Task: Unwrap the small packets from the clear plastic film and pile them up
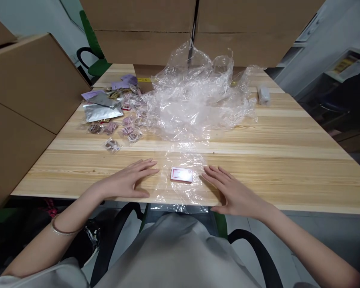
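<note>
A small pink-edged white box lies on a clear plastic sheet at the near edge of the wooden table. My left hand rests flat on the table just left of the sheet, fingers stretched out toward the box. My right hand lies flat to the right of the box, fingers spread, its fingertips touching the sheet's edge. Neither hand holds anything.
A big crumpled heap of clear plastic fills the table's middle. Silver pouches and several small wrapped packets lie at the left. A small grey object sits far right. Cardboard boxes stand left and behind.
</note>
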Available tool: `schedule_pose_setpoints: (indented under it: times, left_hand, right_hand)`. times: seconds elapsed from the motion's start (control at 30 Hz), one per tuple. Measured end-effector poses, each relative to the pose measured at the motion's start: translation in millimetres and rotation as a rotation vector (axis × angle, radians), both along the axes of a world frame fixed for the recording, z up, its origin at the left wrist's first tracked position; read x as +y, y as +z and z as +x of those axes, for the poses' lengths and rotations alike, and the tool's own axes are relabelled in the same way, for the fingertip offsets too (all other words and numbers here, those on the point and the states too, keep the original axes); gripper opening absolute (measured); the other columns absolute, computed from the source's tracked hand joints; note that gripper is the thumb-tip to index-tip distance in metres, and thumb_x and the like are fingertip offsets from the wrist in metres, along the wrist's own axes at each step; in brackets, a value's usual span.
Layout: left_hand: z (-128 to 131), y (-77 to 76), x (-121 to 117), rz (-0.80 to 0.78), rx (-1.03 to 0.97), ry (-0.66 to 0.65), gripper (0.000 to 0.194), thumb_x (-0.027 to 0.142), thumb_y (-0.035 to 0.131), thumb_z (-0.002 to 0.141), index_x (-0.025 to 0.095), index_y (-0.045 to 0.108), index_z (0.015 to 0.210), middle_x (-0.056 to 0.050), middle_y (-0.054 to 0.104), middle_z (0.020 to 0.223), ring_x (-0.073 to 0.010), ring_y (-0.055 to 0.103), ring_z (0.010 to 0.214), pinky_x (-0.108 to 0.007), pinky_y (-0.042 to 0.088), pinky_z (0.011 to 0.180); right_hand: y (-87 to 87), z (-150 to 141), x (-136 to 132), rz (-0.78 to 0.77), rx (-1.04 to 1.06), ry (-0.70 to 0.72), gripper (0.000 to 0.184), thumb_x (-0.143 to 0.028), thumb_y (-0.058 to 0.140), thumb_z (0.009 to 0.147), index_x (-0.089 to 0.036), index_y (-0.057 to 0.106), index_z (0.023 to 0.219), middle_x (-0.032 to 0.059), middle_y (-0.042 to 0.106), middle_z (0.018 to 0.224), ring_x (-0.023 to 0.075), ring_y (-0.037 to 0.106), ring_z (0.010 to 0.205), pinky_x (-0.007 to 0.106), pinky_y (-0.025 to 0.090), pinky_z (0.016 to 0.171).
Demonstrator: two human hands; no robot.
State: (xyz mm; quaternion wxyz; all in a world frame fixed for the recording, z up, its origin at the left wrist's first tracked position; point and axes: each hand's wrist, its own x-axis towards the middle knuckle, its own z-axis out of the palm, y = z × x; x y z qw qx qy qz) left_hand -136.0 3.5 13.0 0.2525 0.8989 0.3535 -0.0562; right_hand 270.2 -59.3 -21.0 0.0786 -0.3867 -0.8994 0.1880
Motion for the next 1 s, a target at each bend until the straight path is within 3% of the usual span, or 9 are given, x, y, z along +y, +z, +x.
schedule_pose_setpoints:
  times: [0.1,0.17,0.3,0.37,0.43,0.57,0.73,0.87,1.0]
  left_hand:
    - [9.2,-5.3,-9.2,0.081,-0.01,0.013,0.096,0.071,0.062,0.078,0.03,0.022,0.156,-0.009,0.022,0.162,-0.0367,0.018,0.149,-0.055,0.022,0.118]
    - [15.1,-8.7,-14.9,0.127,-0.036,0.004,0.099,0.073,0.06,0.077,0.027,0.022,0.156,-0.014,0.027,0.159,-0.0379,0.023,0.146,-0.055,0.026,0.117]
    - [25.9,-16.8,-24.5,0.222,-0.082,-0.079,0.105,0.075,0.062,0.073,0.025,0.021,0.156,-0.017,0.027,0.158,-0.0393,0.024,0.145,-0.058,0.022,0.117]
    - [30.8,-22.4,-28.3,0.254,-0.09,-0.131,0.11,0.075,0.064,0.072,0.025,0.015,0.157,-0.017,0.02,0.161,-0.039,0.018,0.148,-0.059,0.014,0.12]
    - [35.3,-27.4,-31.0,0.247,-0.106,-0.17,0.111,0.072,0.063,0.076,0.024,0.007,0.158,-0.015,0.017,0.163,-0.0357,0.015,0.15,-0.056,0.01,0.121]
    - [43.0,-28.7,-31.7,0.21,-0.187,-0.133,0.087,0.062,0.057,0.087,0.025,0.018,0.156,-0.013,0.029,0.16,-0.0302,0.025,0.148,-0.053,0.017,0.121]
    - [54.5,-20.9,-25.2,0.12,-0.384,0.03,0.027,0.034,0.047,0.1,0.023,0.067,0.115,-0.01,0.053,0.142,-0.0248,0.047,0.133,-0.043,0.041,0.11]
    - [69.3,-19.3,-15.6,-0.02,-0.553,0.165,0.027,0.032,0.046,0.1,0.021,0.069,0.111,-0.009,0.059,0.135,-0.0217,0.056,0.123,-0.037,0.046,0.104]
    - [84.7,-24.6,-8.6,0.011,-0.518,0.379,0.033,0.035,0.042,0.101,0.017,0.069,0.095,-0.005,0.069,0.09,-0.0187,0.065,0.086,-0.033,0.052,0.08]
  right_hand:
    - [-4.7,-15.2,-0.2,0.094,0.0,0.011,0.096,-0.064,0.064,0.082,-0.029,0.015,0.158,0.0095,0.016,0.163,0.0364,0.019,0.148,0.061,0.022,0.117]
    - [-5.5,-22.4,-0.6,0.152,0.016,-0.005,0.085,-0.063,0.059,0.086,-0.03,0.023,0.156,0.0101,0.019,0.163,0.0362,0.026,0.145,0.06,0.029,0.112]
    - [-4.9,-29.3,-1.7,0.285,0.026,-0.109,0.061,-0.056,0.058,0.09,-0.031,0.047,0.145,0.0105,0.047,0.147,0.0307,0.055,0.112,0.046,0.048,0.086]
    - [-4.3,-31.2,0.3,0.338,0.051,-0.126,0.062,-0.057,0.061,0.088,-0.028,0.052,0.142,0.0112,0.057,0.137,0.0278,0.058,0.098,0.042,0.049,0.078]
    - [-3.1,-33.6,5.7,0.337,0.089,-0.086,0.065,-0.056,0.062,0.087,-0.026,0.05,0.144,0.0107,0.058,0.138,0.0299,0.057,0.104,0.045,0.048,0.083]
    - [-0.3,-40.4,22.2,0.107,0.268,0.064,0.049,-0.046,0.058,0.094,-0.03,0.054,0.14,0.0066,0.042,0.153,0.0299,0.042,0.136,0.05,0.04,0.106]
    - [-1.3,-50.0,32.7,-0.237,0.563,-0.047,0.026,-0.035,0.053,0.098,-0.029,0.074,0.111,0.0058,0.053,0.144,0.0226,0.054,0.127,0.039,0.047,0.102]
    - [-4.7,-57.5,35.2,-0.335,0.709,-0.286,0.029,-0.037,0.055,0.096,-0.022,0.075,0.082,0.0068,0.069,0.115,0.021,0.065,0.104,0.036,0.05,0.09]
    - [-9.6,-63.6,40.7,-0.319,0.733,-0.46,0.04,-0.04,0.054,0.095,-0.02,0.064,0.062,0.0045,0.069,0.084,0.0191,0.064,0.084,0.033,0.047,0.079]
